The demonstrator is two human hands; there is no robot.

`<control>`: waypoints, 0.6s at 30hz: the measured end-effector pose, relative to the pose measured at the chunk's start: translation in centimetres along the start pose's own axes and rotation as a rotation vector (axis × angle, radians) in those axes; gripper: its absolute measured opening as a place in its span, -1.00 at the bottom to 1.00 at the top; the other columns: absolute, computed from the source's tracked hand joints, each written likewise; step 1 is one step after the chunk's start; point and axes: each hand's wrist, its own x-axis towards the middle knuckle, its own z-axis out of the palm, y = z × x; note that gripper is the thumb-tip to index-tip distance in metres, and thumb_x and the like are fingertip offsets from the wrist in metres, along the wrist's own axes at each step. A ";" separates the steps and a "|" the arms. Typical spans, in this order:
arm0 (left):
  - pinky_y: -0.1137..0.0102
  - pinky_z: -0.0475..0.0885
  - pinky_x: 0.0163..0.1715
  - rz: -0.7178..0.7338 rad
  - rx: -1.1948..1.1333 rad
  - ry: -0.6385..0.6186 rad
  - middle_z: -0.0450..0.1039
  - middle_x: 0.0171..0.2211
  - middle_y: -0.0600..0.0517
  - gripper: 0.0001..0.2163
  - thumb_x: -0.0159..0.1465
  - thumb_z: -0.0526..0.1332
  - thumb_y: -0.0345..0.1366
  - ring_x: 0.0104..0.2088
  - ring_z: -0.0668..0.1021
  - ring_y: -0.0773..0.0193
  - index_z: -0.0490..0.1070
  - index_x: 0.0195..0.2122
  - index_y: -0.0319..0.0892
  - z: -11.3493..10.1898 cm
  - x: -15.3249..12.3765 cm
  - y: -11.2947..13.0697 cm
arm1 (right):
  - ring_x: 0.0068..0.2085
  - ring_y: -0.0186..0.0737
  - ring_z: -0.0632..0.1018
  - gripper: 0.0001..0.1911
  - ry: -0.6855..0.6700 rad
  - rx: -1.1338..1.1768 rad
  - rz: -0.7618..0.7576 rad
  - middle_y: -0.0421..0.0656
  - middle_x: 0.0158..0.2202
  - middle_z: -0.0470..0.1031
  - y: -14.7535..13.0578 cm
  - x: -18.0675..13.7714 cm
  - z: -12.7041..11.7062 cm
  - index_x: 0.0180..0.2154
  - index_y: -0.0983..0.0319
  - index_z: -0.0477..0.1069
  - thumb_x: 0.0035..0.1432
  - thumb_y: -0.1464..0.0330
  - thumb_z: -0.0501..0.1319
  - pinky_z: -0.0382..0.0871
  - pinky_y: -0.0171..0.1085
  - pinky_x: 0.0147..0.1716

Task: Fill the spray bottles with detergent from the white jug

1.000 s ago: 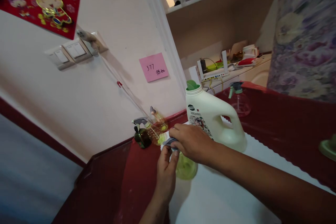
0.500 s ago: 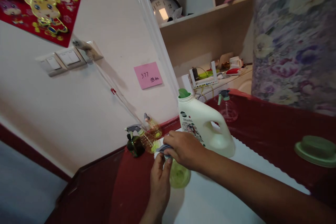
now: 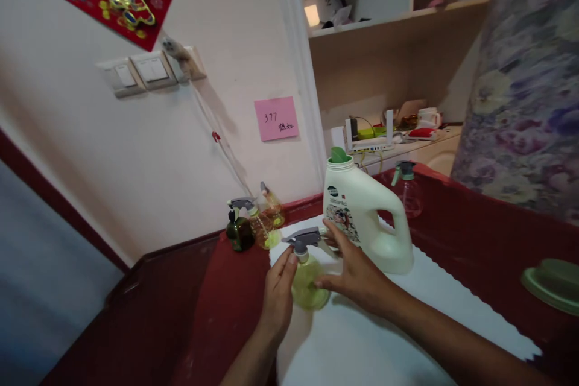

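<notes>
A small green spray bottle (image 3: 308, 280) with a grey trigger head (image 3: 304, 237) stands on a white mat (image 3: 384, 319). My left hand (image 3: 277, 295) curls against the bottle's left side, fingertips near its neck. My right hand (image 3: 355, 268) lies against the bottle's right side, fingers spread, index finger raised toward the trigger head. Right behind them stands a large pale detergent jug (image 3: 366, 211) with a green cap and a handle.
Small spray bottles (image 3: 253, 226) in dark green and amber stand by the wall on the red table (image 3: 474, 229). A pink spray bottle (image 3: 407, 190) is behind the jug. A green lid (image 3: 552, 283) lies at right. A floral-clad person (image 3: 529, 84) stands at right.
My right hand has come off the top of the trigger head and moved down to the bottle's right side; the grey head now shows. The view has shifted slightly.
</notes>
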 end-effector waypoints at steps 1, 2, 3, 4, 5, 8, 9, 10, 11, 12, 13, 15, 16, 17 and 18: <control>0.15 0.33 0.18 0.004 -0.030 0.034 0.56 0.10 -0.13 -0.56 0.33 0.22 0.04 0.14 0.52 -0.04 0.56 0.07 -0.16 0.0 0.0 -0.1 | 0.35 0.08 0.25 0.18 -0.012 0.015 0.018 0.13 0.38 0.13 0.5 -0.2 0.4 0.40 0.15 -0.13 -0.12 0.29 0.50 0.15 0.12 0.30; 0.15 0.35 0.17 0.008 -0.056 0.072 0.58 0.08 -0.13 -0.56 0.33 0.22 0.05 0.13 0.53 -0.04 0.57 0.04 -0.17 -0.1 0.1 -0.2 | 0.37 0.11 0.23 0.14 -0.024 0.030 0.028 0.12 0.38 0.13 0.9 -0.4 0.9 0.37 0.14 -0.04 -0.15 0.31 0.51 0.11 0.14 0.32; 0.15 0.36 0.16 0.009 -0.077 0.110 0.59 0.06 -0.13 -0.56 0.32 0.23 0.06 0.11 0.54 -0.04 0.58 0.02 -0.17 -0.1 0.1 -0.3 | 0.37 0.12 0.22 0.10 -0.034 0.046 0.036 0.11 0.37 0.15 1.2 -0.4 1.3 0.33 0.14 0.03 -0.19 0.33 0.52 0.10 0.14 0.32; 0.15 0.37 0.14 0.006 -0.094 0.144 0.60 0.04 -0.13 -0.56 0.31 0.23 0.06 0.09 0.55 -0.03 0.59 0.00 -0.17 -0.2 0.1 -0.5 | 0.36 0.12 0.23 0.08 -0.040 0.065 0.043 0.10 0.36 0.18 1.4 -0.4 1.7 0.31 0.14 0.07 -0.21 0.34 0.52 0.11 0.14 0.32; 0.15 0.38 0.13 -0.001 -0.107 0.168 0.61 0.02 -0.13 -0.56 0.31 0.23 0.06 0.08 0.56 -0.03 0.59 -0.01 -0.17 -0.2 0.1 -0.6 | 0.35 0.12 0.26 0.07 -0.041 0.086 0.054 0.10 0.33 0.22 1.5 -0.3 2.1 0.29 0.15 0.07 -0.22 0.33 0.52 0.14 0.12 0.31; 0.13 0.36 0.14 -0.019 -0.126 0.164 0.58 0.05 -0.13 -0.56 0.32 0.22 0.07 0.09 0.55 -0.03 0.57 0.02 -0.15 -0.4 0.0 -0.8 | 0.30 0.08 0.34 0.03 -0.029 0.138 0.087 0.12 0.28 0.29 1.8 0.1 2.6 0.27 0.17 0.05 -0.19 0.31 0.49 0.26 0.09 0.25; 0.13 0.35 0.15 -0.018 -0.123 0.147 0.57 0.07 -0.13 -0.56 0.33 0.21 0.07 0.11 0.53 -0.03 0.56 0.03 -0.14 -0.4 -0.1 -0.9 | 0.28 0.07 0.37 0.00 -0.026 0.148 0.092 0.11 0.26 0.31 1.8 0.2 2.6 0.25 0.17 0.07 -0.18 0.30 0.48 0.29 0.08 0.23; 0.13 0.33 0.16 -0.014 -0.115 0.125 0.55 0.10 -0.13 -0.57 0.33 0.22 0.06 0.14 0.51 -0.04 0.55 0.05 -0.13 -0.3 -0.2 -0.9 | 0.26 0.07 0.39 -0.03 -0.020 0.152 0.092 0.11 0.24 0.33 1.8 0.2 2.5 0.23 0.17 0.10 -0.18 0.28 0.48 0.31 0.08 0.21; 0.13 0.32 0.17 -0.009 -0.103 0.106 0.53 0.12 -0.13 -0.57 0.32 0.23 0.05 0.15 0.50 -0.04 0.53 0.07 -0.12 -0.3 -0.3 -0.9 | 0.26 0.08 0.39 -0.05 -0.009 0.151 0.089 0.11 0.24 0.33 1.8 0.2 2.4 0.21 0.17 0.12 -0.19 0.26 0.49 0.32 0.08 0.21; 0.13 0.31 0.18 -0.003 -0.090 0.092 0.53 0.12 -0.13 -0.57 0.31 0.26 0.03 0.16 0.49 -0.04 0.52 0.07 -0.12 -0.1 -0.3 -0.9 | 0.26 0.09 0.38 -0.06 0.007 0.146 0.081 0.11 0.24 0.33 1.7 0.2 2.2 0.20 0.17 0.13 -0.19 0.23 0.49 0.31 0.09 0.22; 0.12 0.32 0.17 0.000 -0.080 0.079 0.53 0.11 -0.14 -0.58 0.29 0.29 0.01 0.15 0.50 -0.05 0.52 0.06 -0.13 0.0 -0.3 -0.9 | 0.27 0.09 0.37 -0.05 0.033 0.136 0.069 0.10 0.25 0.31 1.5 0.2 1.9 0.21 0.17 0.12 -0.17 0.21 0.49 0.29 0.10 0.23; 0.12 0.34 0.13 0.002 -0.072 0.064 0.56 0.06 -0.16 -0.60 0.24 0.34 -0.03 0.10 0.52 -0.06 0.52 0.02 -0.15 0.3 -0.3 -1.0 | 0.31 0.06 0.32 -0.02 0.105 0.105 0.026 0.08 0.31 0.23 0.9 0.2 1.2 0.27 0.14 0.04 -0.11 0.16 0.47 0.21 0.10 0.28; 0.11 0.35 0.12 0.005 -0.069 0.059 0.57 0.03 -0.16 -0.61 0.23 0.35 -0.05 0.07 0.54 -0.06 0.53 0.00 -0.16 0.4 -0.3 -1.0 | 0.32 0.03 0.30 -0.01 0.143 0.087 -0.001 0.07 0.33 0.19 0.6 0.2 0.9 0.30 0.12 -0.01 -0.05 0.13 0.44 0.18 0.10 0.29; 0.11 0.36 0.11 0.011 -0.065 0.055 0.58 0.00 -0.17 -0.62 0.23 0.35 -0.06 0.05 0.54 -0.05 0.53 -0.02 -0.17 0.4 -0.2 -1.1 | 0.33 0.00 0.28 -0.02 0.174 0.069 -0.030 0.05 0.36 0.15 0.2 0.4 0.5 0.33 0.11 -0.06 0.01 0.10 0.40 0.17 0.08 0.30; 0.11 0.36 0.11 0.018 -0.060 0.050 0.58 0.00 -0.17 -0.63 0.23 0.35 -0.08 0.04 0.55 -0.04 0.52 -0.03 -0.18 0.5 -0.2 -1.1 | 0.33 -0.03 0.28 -0.04 0.197 0.050 -0.057 0.04 0.38 0.12 -0.2 0.6 0.2 0.35 0.09 -0.11 0.08 0.07 0.36 0.18 0.06 0.29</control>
